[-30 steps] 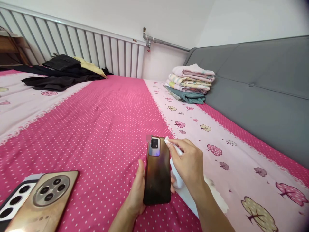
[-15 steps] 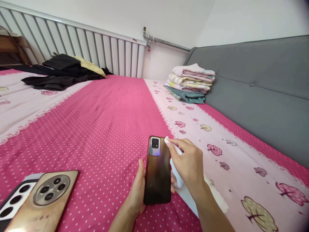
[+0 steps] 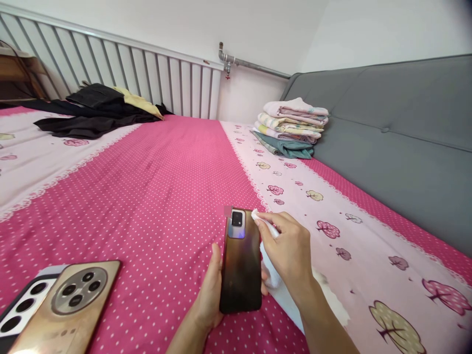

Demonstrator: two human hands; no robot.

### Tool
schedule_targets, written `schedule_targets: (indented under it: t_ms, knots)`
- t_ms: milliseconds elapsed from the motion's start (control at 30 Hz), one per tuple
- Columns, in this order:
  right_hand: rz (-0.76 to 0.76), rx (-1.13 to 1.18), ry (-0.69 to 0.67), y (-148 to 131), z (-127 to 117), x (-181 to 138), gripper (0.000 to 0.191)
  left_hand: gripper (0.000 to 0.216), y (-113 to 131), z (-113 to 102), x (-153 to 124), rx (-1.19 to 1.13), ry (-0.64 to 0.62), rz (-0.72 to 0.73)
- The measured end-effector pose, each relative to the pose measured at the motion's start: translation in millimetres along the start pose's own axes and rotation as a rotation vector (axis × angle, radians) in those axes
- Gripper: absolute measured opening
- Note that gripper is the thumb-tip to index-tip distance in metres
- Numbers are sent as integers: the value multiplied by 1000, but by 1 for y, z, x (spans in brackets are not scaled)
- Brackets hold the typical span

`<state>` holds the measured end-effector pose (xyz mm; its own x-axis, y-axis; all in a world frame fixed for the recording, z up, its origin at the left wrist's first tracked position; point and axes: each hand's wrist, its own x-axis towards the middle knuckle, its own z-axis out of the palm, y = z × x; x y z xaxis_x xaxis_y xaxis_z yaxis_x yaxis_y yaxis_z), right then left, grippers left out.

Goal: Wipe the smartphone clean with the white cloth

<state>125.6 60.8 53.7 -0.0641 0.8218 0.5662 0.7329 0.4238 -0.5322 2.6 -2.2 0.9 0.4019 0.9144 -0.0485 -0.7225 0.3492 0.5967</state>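
Note:
My left hand (image 3: 208, 290) grips a dark, glossy phone (image 3: 240, 265) from the left side, back facing up, with its camera block at the top. My right hand (image 3: 287, 250) pinches a white wipe (image 3: 268, 268) against the phone's right edge, fingertips near the camera end. Both hands hover low over the pink dotted bedsheet (image 3: 165, 196).
A gold phone (image 3: 64, 305) with a round camera ring lies at the lower left, overlapping a white-backed phone (image 3: 16, 309). Folded cloths (image 3: 291, 128) are stacked by the grey headboard (image 3: 398, 147). Dark clothes (image 3: 92, 110) lie far left near a slatted radiator (image 3: 147, 69).

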Motion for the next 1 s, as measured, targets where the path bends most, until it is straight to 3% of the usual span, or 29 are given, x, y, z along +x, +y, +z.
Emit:
schedule_targets:
  t_ms: [1000]
  knots:
    - [10,4,-7,0,-1,1,14,88,1,-1,0,-3,9,-17]
